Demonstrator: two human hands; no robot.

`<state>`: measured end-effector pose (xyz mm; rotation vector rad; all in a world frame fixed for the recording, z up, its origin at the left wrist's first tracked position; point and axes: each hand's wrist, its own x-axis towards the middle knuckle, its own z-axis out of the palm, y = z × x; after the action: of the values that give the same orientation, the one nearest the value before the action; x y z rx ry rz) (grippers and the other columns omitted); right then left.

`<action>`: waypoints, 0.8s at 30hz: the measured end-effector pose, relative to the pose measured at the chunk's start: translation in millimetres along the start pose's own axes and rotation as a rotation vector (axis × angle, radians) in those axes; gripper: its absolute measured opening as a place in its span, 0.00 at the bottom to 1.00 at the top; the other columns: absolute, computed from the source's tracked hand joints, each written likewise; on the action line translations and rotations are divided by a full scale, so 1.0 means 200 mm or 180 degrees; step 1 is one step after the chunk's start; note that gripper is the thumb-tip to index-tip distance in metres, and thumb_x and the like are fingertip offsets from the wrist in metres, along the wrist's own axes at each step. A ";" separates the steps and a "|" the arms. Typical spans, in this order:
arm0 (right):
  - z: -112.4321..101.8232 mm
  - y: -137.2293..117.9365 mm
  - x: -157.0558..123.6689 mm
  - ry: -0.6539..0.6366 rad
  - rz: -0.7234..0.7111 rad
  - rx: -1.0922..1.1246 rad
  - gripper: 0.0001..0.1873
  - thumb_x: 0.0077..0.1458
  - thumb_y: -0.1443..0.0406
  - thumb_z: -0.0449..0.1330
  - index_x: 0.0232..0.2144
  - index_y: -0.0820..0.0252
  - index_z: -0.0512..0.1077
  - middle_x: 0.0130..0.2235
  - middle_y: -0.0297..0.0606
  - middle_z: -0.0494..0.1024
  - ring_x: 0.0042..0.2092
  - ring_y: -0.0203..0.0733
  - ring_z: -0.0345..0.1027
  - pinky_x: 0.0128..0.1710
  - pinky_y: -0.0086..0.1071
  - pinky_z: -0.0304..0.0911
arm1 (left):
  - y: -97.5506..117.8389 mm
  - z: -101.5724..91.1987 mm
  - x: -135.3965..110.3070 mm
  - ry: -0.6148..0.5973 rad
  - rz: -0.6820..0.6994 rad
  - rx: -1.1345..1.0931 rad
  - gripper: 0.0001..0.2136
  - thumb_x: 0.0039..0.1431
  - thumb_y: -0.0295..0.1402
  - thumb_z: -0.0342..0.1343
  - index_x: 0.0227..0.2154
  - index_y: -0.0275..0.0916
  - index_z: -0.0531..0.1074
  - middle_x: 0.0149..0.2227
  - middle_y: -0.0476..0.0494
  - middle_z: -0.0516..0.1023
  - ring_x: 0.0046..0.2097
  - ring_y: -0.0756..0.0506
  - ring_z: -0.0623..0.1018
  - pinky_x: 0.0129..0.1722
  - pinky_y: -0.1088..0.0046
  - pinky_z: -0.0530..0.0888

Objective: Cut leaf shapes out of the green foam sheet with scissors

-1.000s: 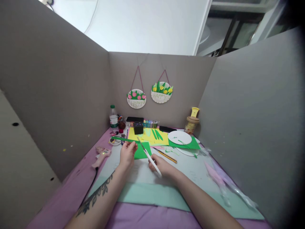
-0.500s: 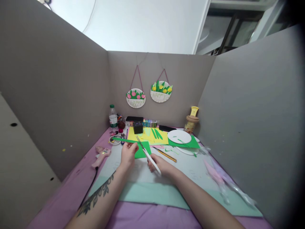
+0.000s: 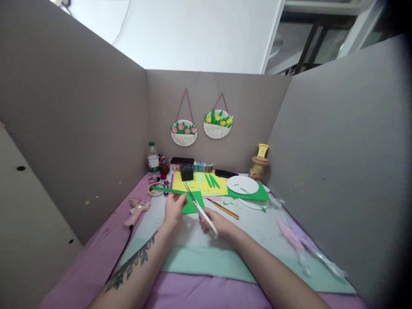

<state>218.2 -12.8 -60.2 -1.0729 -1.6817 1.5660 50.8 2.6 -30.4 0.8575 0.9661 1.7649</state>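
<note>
My left hand [image 3: 175, 208] pinches a narrow strip of green paper [image 3: 165, 189] that sticks out to the left. White-handled scissors [image 3: 201, 212] are in my right hand [image 3: 214, 221], their blades pointing up and away, close to the left fingertips. Whether the blades touch the strip I cannot tell. Beneath the hands lies a green paper sheet [image 3: 193, 208]. Several cut green leaf shapes [image 3: 212, 181] rest on a yellow sheet [image 3: 222, 189] farther back. To the right of the scissors is a yellow-and-black craft knife or pencil [image 3: 225, 209], its kind unclear.
A pink glue gun [image 3: 137, 211] with a cord lies at left, near a tape roll [image 3: 156, 189] and a bottle [image 3: 153, 161]. White paper plates [image 3: 243, 184] and wrapped pink items [image 3: 291, 236] are at right. Two decorated plates [image 3: 183, 138] hang on the grey back panel [image 3: 257, 103].
Hardly anything differs. The view has shifted very slightly; both hands keep the strip and the scissors in nearly the same place.
</note>
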 end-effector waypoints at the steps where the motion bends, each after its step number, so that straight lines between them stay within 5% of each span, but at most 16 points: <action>1: 0.00 0.00 0.00 -0.0013 0.0023 0.0001 0.12 0.37 0.68 0.58 0.29 0.60 0.63 0.26 0.29 0.69 0.24 0.32 0.63 0.24 0.27 0.59 | 0.00 0.00 0.00 -0.0002 0.0005 -0.0009 0.13 0.40 0.33 0.62 0.28 0.37 0.64 0.20 0.56 0.66 0.23 0.54 0.65 0.24 0.78 0.61; 24: 0.00 -0.02 -0.01 -0.0025 0.0091 0.0015 0.13 0.37 0.67 0.58 0.30 0.59 0.61 0.26 0.29 0.68 0.24 0.32 0.63 0.24 0.28 0.60 | -0.02 -0.01 0.00 -0.0018 -0.0114 -0.0091 0.12 0.40 0.32 0.62 0.27 0.37 0.64 0.21 0.56 0.67 0.23 0.54 0.65 0.25 0.77 0.61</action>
<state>217.8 -14.0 -56.4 -1.0941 -1.6742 1.5932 50.6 2.8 -34.3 0.8219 0.9449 1.7409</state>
